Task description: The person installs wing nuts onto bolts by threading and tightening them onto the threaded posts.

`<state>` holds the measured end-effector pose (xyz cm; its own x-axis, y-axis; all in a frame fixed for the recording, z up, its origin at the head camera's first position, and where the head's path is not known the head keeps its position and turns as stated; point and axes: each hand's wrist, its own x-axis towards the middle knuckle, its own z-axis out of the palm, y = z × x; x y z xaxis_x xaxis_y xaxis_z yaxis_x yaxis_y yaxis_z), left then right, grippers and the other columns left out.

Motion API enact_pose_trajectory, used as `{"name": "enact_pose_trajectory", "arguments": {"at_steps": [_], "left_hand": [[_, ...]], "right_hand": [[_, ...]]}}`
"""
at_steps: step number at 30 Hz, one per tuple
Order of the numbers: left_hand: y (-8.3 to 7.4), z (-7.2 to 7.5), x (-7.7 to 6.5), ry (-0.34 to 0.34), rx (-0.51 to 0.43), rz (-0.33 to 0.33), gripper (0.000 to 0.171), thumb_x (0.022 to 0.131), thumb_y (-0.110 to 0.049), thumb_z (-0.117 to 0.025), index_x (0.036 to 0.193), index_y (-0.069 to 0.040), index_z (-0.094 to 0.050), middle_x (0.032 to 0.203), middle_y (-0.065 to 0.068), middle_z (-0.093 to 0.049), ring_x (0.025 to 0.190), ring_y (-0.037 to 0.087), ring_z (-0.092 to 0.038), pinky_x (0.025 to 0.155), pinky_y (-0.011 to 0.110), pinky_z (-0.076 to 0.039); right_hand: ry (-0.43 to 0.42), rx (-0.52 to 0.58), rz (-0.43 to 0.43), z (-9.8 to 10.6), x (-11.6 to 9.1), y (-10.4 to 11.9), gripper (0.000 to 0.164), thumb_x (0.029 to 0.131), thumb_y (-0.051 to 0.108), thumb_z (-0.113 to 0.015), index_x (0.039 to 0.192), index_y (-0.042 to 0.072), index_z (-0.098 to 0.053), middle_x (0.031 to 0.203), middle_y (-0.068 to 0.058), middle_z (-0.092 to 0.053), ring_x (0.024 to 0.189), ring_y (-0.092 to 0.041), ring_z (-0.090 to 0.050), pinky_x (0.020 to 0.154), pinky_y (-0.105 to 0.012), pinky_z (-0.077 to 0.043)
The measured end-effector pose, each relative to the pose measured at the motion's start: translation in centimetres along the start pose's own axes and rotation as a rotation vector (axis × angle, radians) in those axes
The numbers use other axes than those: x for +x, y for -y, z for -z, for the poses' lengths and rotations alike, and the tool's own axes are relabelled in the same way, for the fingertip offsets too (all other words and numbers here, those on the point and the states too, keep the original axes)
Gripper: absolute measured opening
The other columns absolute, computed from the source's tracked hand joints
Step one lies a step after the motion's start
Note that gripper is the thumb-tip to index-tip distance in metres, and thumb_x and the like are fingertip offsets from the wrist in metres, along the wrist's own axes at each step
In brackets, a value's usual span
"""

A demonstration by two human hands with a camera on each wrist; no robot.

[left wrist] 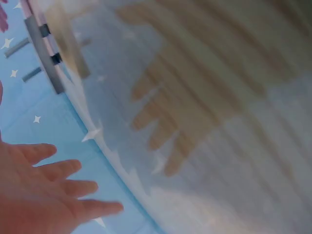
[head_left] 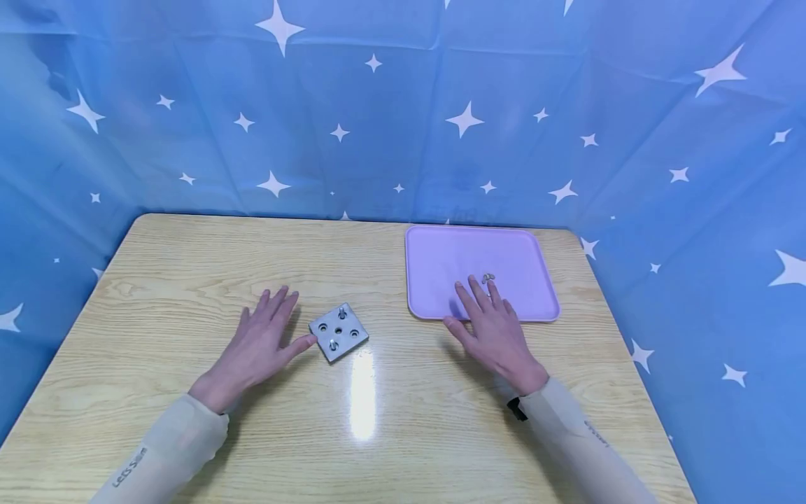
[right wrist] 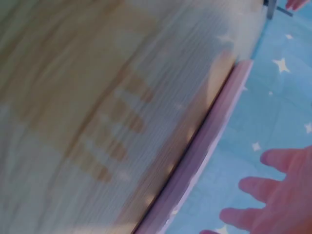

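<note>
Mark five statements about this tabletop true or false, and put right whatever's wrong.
1. The metal plate lies on the wooden table. True.
2. The metal plate is round. False: it has four corners and straight sides.
3. A few small pieces lie in the purple tray. True.
4. The left hand grips the purple tray. False: the left hand is beside the metal plate, its fingers extended and holding nothing.
5. The right hand has its fingers extended. True.

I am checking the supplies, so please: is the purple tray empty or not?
Not empty: in the head view, small metallic pieces lie in the purple tray, near the right hand, which may hide more.
</note>
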<state>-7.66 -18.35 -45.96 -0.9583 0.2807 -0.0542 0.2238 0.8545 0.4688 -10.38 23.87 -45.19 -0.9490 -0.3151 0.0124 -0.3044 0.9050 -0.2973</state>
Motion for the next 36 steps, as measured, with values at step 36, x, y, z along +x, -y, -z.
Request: {"name": "enact_pose_trajectory", "arguments": {"at_steps": [36], "left_hand": [[-3.1,-2.6,1.4,-0.033,0.116,-0.103,0.087,0.068,-0.048,-0.094,0.125,0.008,-0.059,0.117,0.019,-0.058,0.101,0.034,-0.056,0.086,0.046,-0.051]], "right_hand": [[-0.003,-0.024,0.406,-3.8,2.2,9.5,0.040,0.100,0.033,-0.067,0.130,0.006,-0.068,0.132,-0.012,-0.067,0.121,-0.029,-0.062,0.103,-0.042,-0.049]]}}
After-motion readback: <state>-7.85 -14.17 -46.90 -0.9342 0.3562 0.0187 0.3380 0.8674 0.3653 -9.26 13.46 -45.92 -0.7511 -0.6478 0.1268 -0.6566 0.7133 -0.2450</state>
